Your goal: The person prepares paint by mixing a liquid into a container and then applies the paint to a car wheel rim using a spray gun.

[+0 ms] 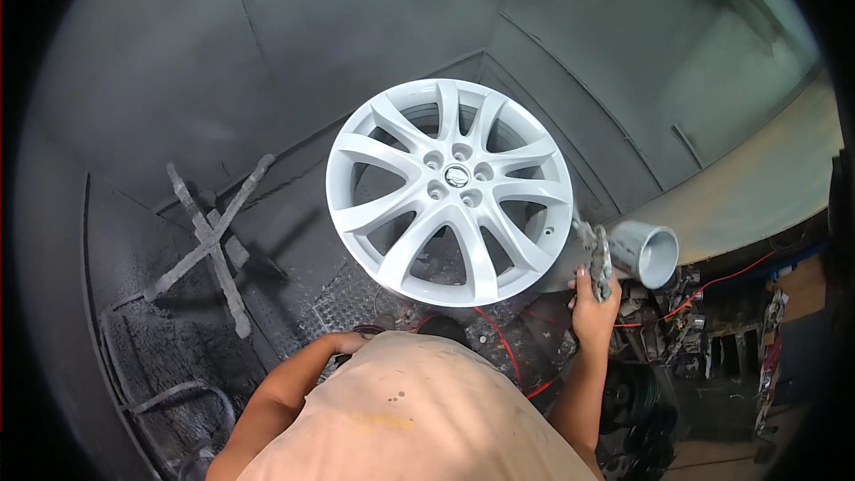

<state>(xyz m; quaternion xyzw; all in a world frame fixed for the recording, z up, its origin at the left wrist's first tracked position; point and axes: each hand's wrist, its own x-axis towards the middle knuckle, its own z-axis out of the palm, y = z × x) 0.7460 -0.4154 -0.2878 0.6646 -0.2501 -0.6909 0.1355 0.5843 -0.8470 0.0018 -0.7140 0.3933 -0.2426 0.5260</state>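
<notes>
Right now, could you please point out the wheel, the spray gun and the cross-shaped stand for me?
wheel (456, 176): head view, on its centre hub.
spray gun (600, 258): head view, on its grey body above the right hand.
cross-shaped stand (212, 245): head view, where its bars cross.

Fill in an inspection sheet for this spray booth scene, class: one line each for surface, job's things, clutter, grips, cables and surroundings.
Surface: dark booth floor, crusted with grey overspray.
Job's things: pale grey alloy wheel standing upright, face toward the camera; spray gun with a grey cup just right of its rim.
Clutter: paint-caked cross-shaped stand at left; dark machine parts at lower right.
Grips: right hand shut on the spray gun; left hand low by the torso, grip unclear.
Cables: red cable running right, more red below the wheel.
Surroundings: grey booth walls, coated in overspray.
</notes>
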